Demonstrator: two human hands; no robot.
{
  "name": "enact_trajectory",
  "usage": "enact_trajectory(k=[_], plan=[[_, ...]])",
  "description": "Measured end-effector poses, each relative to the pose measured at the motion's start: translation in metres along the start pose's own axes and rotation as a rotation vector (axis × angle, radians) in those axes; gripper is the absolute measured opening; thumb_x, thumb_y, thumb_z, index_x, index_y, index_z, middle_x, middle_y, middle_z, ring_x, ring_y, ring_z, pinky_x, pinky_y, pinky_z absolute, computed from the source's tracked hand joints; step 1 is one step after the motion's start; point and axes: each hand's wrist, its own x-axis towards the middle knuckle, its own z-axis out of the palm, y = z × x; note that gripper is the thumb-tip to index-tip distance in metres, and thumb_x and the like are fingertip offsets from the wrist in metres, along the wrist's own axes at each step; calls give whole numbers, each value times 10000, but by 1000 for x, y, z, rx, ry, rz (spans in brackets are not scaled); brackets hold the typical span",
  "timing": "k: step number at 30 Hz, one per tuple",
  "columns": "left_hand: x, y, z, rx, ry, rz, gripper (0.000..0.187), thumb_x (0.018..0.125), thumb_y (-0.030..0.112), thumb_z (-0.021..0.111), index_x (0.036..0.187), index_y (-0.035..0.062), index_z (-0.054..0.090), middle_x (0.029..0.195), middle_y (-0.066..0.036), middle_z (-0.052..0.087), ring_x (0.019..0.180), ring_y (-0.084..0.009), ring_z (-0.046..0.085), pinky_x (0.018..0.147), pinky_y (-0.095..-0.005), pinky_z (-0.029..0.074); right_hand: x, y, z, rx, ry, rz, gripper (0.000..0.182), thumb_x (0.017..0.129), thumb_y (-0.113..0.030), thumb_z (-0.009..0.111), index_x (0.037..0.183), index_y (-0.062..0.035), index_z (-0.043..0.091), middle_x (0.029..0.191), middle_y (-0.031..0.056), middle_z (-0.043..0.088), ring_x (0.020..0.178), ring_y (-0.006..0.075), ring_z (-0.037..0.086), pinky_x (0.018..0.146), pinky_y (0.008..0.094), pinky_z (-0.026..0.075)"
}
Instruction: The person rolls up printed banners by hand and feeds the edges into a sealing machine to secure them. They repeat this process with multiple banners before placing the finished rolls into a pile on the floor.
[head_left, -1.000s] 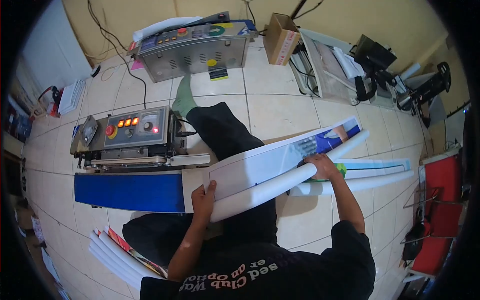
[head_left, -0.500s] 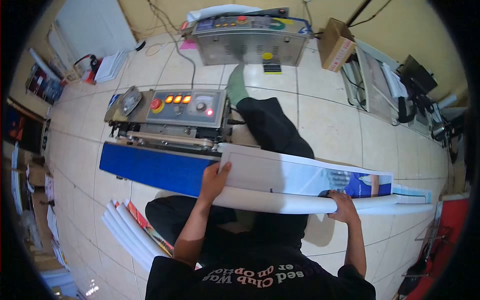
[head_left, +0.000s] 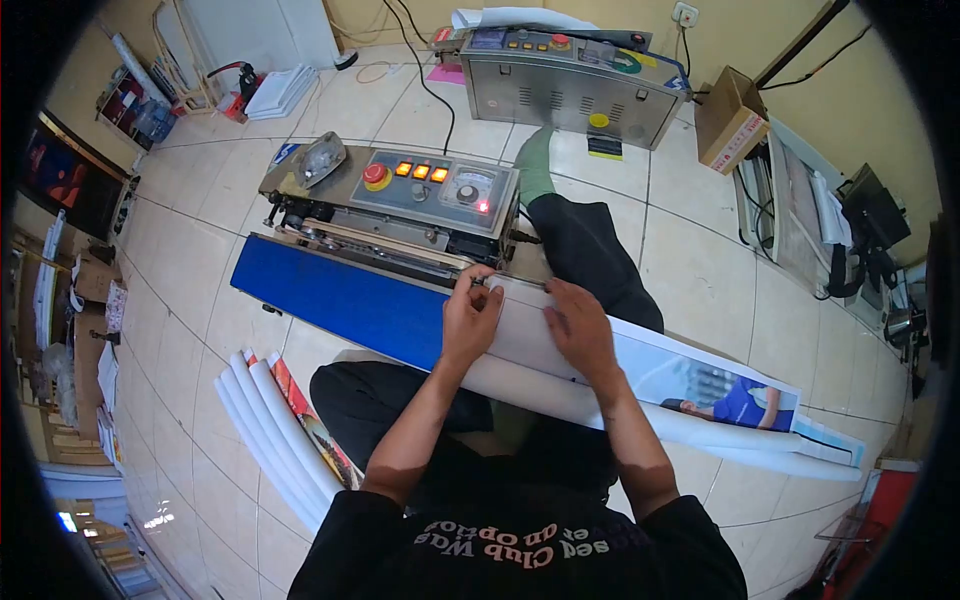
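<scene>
A long printed banner [head_left: 690, 375], partly rolled along its near side, lies across my lap and the right end of the band sealer [head_left: 430, 190]. At the banner's left corner, by the sealer's feed end, my left hand [head_left: 473, 318] pinches the edge between thumb and fingers. My right hand [head_left: 582, 328] grips the same far edge a little to the right, its fingertips over the edge and partly hidden. The sealer's blue conveyor belt [head_left: 340, 295] runs left from beneath the banner. Lit orange switches and a red stop knob [head_left: 376, 177] show on its panel.
Several rolled prints [head_left: 285, 430] lie on the tiled floor at my left. A second metal machine [head_left: 570, 95] stands by the far wall, with a cardboard box [head_left: 733, 120] to its right. My bent leg [head_left: 590, 250] is just beyond the banner.
My right hand has moved left along the banner from its rolled part to the far edge. My left hand has shifted up to the corner by the sealer. The camera view has turned slightly.
</scene>
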Motion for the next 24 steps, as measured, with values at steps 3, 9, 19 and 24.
enact_trajectory(k=[3,9,19,24], plan=[[-3,-7,-9,66,-47,19,125,942,81,605,1033,16,662,775,11,619,650,-25,464,560,-216,379,16,-28,13,30,33,-38,389,833,-176,695,1191,-44,621,1198,139,631,1094,312,591,951,399,456],[8,39,-35,374,-441,-56,187,893,67,650,1069,20,687,896,-40,669,746,-84,565,650,-251,452,23,-41,2,48,-3,-99,303,821,-189,713,1094,-60,679,1133,126,662,1021,308,623,870,401,488],[9,37,-34,554,-327,262,159,864,125,696,981,18,710,880,-132,688,758,-193,640,700,-305,498,32,-37,-7,280,-209,134,217,858,-251,675,982,-76,707,801,171,672,725,348,660,654,389,508],[-1,-1,-26,52,-279,-48,172,896,156,687,983,9,706,765,-53,684,683,-86,576,634,-254,472,24,-30,-14,273,-255,111,195,884,-229,651,960,-59,709,820,175,678,730,349,660,648,383,506]])
